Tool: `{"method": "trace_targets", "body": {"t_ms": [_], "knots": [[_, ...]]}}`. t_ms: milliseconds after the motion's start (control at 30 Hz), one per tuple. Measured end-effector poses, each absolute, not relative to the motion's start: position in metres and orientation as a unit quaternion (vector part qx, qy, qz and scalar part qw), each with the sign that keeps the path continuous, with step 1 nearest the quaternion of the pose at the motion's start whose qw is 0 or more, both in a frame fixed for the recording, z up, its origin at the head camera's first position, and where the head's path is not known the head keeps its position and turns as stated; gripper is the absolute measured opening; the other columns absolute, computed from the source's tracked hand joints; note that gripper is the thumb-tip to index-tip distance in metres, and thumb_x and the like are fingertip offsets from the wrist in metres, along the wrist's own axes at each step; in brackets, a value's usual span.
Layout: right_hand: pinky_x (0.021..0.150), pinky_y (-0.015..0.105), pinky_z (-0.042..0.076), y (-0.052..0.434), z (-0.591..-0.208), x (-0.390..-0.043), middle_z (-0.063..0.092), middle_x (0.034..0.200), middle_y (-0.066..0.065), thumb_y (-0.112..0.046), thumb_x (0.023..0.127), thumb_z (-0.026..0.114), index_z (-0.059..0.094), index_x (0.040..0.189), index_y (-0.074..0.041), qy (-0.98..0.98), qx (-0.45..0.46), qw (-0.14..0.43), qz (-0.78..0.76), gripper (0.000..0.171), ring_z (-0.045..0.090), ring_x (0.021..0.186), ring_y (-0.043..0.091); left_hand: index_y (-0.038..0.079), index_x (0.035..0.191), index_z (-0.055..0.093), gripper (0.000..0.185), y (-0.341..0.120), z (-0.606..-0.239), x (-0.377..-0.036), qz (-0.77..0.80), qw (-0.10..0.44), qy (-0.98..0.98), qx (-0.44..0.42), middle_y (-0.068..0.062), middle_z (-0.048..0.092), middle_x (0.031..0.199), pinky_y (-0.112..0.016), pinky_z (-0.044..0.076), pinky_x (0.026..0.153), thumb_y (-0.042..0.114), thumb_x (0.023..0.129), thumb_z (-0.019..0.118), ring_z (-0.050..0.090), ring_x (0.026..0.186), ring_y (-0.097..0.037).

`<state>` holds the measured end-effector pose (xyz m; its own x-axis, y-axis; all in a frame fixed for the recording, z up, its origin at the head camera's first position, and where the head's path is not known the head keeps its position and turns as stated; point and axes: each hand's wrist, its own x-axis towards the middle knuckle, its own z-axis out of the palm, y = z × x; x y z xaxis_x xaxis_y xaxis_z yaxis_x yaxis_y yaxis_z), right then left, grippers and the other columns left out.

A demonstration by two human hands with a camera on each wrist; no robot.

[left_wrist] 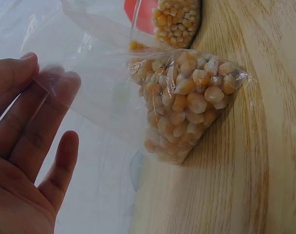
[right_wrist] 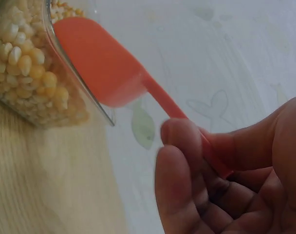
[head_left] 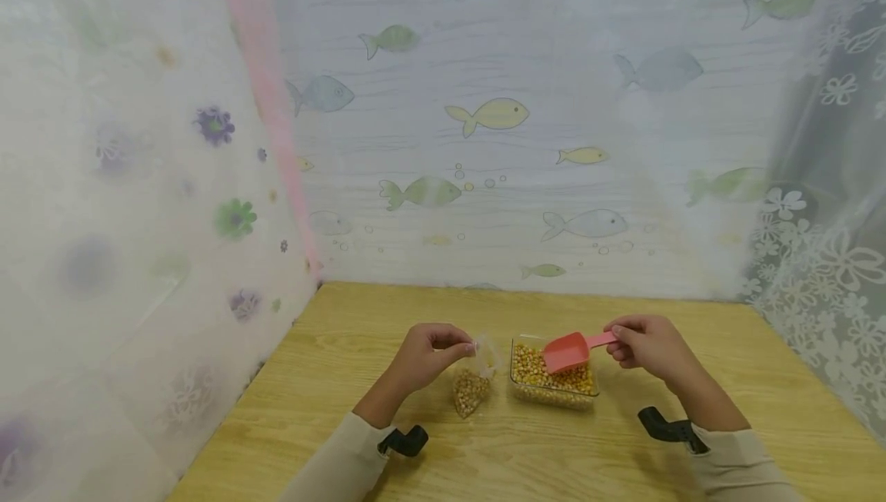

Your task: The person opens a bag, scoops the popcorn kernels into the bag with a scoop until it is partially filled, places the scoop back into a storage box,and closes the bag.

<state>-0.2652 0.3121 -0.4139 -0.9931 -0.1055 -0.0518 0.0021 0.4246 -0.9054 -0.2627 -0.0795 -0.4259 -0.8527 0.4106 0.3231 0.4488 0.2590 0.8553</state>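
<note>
My left hand pinches the upper edge of a clear plastic bag between thumb and fingers. Corn kernels fill the bag's lower part, which hangs down to the wooden table. In my right hand is the handle of a red plastic scoop, gripped by thumb and fingers. The scoop's blade lies over the kernels in a clear rectangular container, its tip down among them at the far rim. That container stands just right of the bag, between both hands.
The wooden table extends around the container. Behind it hangs a translucent curtain printed with fish, and a flower-patterned sheet borders the left. Lacy flowered fabric hangs at the right. Black wrist mounts sit on both sleeves.
</note>
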Motion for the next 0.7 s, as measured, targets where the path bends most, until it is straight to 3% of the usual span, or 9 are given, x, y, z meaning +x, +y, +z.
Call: {"method": "trace_targets", "body": {"t_ms": [167,367,600,700], "knots": [[0.068,0.034,0.061,0.315,-0.406,-0.261,0.072,0.089,0.009,-0.017,0.112,0.046,0.06,0.13,0.012,0.861,-0.025,0.021,-0.507,0.037,0.068,0.077,0.018,0.01,0.102,0.08,0.01,-0.08,-0.426,-0.263,-0.548,0.015,-0.79,-0.274,-0.005,0.078,0.1,-0.027,0.059,0.083,0.016,0.099,0.072,0.074,0.097,-0.036],[0.062,0.03,0.057,0.312,-0.399,-0.26,0.07,0.085,0.009,-0.018,0.112,0.046,0.063,0.126,0.01,0.882,-0.031,0.005,-0.471,0.035,0.065,0.073,0.017,0.01,0.102,0.08,0.01,-0.083,-0.424,-0.268,-0.544,0.018,-0.79,-0.282,-0.007,0.078,0.101,-0.027,0.059,0.084,0.015,0.1,0.071,0.075,0.092,-0.018],[0.063,0.033,0.059,0.305,-0.407,-0.268,0.069,0.083,0.01,-0.014,0.111,0.048,0.064,0.123,0.01,0.876,-0.039,0.019,-0.48,0.032,0.064,0.073,0.019,0.011,0.101,0.08,0.009,-0.088,-0.437,-0.289,-0.544,0.008,-0.791,-0.279,-0.004,0.079,0.1,-0.028,0.059,0.082,0.016,0.098,0.073,0.075,0.094,-0.026],[0.065,0.035,0.059,0.303,-0.412,-0.272,0.069,0.084,0.013,-0.013,0.111,0.048,0.063,0.123,0.011,0.868,-0.039,0.034,-0.493,0.031,0.064,0.074,0.021,0.014,0.102,0.08,0.009,-0.091,-0.443,-0.299,-0.544,0.005,-0.79,-0.282,-0.001,0.079,0.101,-0.029,0.059,0.082,0.019,0.098,0.074,0.075,0.094,-0.022]]}}
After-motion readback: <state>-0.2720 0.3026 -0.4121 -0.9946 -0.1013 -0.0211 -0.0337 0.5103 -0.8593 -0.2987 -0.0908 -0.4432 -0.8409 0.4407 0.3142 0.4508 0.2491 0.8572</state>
